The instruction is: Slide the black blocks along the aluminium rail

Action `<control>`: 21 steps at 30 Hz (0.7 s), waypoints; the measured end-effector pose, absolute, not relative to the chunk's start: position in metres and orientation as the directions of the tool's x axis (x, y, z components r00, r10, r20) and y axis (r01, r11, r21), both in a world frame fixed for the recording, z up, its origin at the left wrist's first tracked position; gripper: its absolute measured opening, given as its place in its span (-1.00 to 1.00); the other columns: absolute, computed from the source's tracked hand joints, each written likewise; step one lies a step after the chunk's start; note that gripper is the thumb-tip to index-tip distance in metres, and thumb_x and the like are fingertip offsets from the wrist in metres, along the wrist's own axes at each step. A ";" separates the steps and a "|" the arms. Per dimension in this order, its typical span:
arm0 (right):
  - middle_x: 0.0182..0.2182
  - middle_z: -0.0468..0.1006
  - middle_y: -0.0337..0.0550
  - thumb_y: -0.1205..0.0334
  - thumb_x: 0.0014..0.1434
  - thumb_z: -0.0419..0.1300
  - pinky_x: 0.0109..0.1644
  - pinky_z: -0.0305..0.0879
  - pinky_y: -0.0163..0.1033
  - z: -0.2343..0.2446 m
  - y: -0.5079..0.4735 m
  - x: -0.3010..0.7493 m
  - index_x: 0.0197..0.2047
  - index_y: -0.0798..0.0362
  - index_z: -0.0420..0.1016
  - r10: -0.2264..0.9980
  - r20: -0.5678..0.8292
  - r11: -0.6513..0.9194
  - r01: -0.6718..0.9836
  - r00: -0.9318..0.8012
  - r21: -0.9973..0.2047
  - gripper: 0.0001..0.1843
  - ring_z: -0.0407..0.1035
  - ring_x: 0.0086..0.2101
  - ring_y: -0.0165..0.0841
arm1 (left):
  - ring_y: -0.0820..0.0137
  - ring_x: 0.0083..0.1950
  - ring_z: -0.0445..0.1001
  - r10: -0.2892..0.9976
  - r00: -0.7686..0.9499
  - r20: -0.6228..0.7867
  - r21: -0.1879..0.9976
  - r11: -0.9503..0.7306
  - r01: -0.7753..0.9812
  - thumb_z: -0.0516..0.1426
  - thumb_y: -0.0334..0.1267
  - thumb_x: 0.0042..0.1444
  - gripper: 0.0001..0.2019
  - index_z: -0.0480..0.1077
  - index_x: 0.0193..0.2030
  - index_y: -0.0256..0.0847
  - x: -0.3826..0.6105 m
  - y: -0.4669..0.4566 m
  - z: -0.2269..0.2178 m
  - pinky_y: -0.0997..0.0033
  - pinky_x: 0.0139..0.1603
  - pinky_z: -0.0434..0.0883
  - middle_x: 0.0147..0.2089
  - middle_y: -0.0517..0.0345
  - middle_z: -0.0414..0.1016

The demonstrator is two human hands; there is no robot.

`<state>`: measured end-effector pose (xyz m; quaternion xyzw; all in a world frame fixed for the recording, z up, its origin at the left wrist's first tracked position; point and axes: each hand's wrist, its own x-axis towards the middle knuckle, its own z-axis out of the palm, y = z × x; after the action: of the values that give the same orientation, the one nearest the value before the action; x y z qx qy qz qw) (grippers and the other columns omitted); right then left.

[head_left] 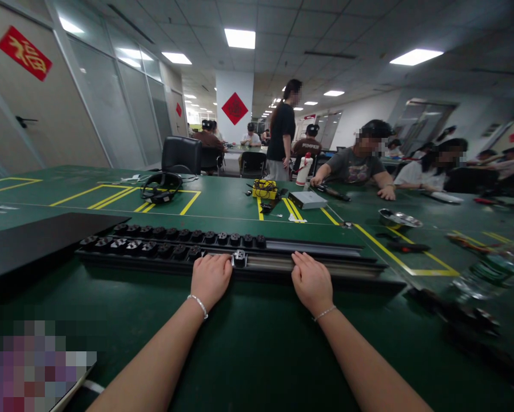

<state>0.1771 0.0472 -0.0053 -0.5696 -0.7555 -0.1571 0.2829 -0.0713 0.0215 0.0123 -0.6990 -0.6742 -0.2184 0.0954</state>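
Note:
A long black rail lies across the table before me, with several black socket-like modules seated in its left part. My left hand is closed over this near rail, its fingertips hidden among the modules. Just right of those fingers sits a single module with a shiny top. Farther right, my right hand bends its fingers over the same rail, where a bare metallic channel shows. Directly behind runs a second black rail, also carrying a row of modules on its left.
A dark flat panel lies left of the rails. Beyond them are a black headset, a yellow object with cables and a white box. At right stand a metal bowl and plastic bottle. Co-workers sit farther back.

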 end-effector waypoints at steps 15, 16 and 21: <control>-0.04 0.46 -0.12 0.31 0.12 -0.08 0.01 0.11 -0.18 -0.006 0.048 0.177 -0.05 0.10 0.45 0.760 0.622 0.304 0.949 -0.191 -0.080 -0.60 0.28 0.00 -0.30 | 0.32 -0.15 0.39 0.890 -0.016 0.455 0.186 -0.078 0.979 -0.12 -0.25 0.14 -0.69 0.41 -0.14 -0.04 -0.071 0.022 0.010 0.25 -0.12 0.14 -0.19 0.19 0.53; -0.05 0.46 -0.12 0.32 0.12 -0.08 0.01 0.11 -0.18 -0.006 0.048 0.177 -0.05 0.10 0.45 0.758 0.623 0.307 0.948 -0.193 -0.080 -0.60 0.28 0.00 -0.30 | 0.32 -0.15 0.39 0.891 -0.021 0.453 0.191 -0.074 0.979 -0.12 -0.25 0.14 -0.69 0.40 -0.13 -0.04 -0.071 0.023 0.010 0.25 -0.11 0.15 -0.19 0.19 0.53; -0.05 0.47 -0.10 0.30 0.12 -0.08 0.01 0.11 -0.17 -0.008 0.049 0.178 -0.04 0.09 0.45 0.753 0.627 0.316 0.946 -0.199 -0.079 -0.60 0.28 0.00 -0.29 | 0.33 -0.18 0.39 0.895 -0.026 0.446 0.202 -0.072 0.977 -0.12 -0.25 0.15 -0.65 0.33 0.01 -0.01 -0.072 0.023 0.009 0.24 -0.11 0.17 -0.21 0.20 0.53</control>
<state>0.1783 0.0487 -0.0077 -0.5613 -0.7565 -0.1648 0.2924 -0.0717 0.0231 0.0093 -0.6924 -0.6757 -0.2379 0.0862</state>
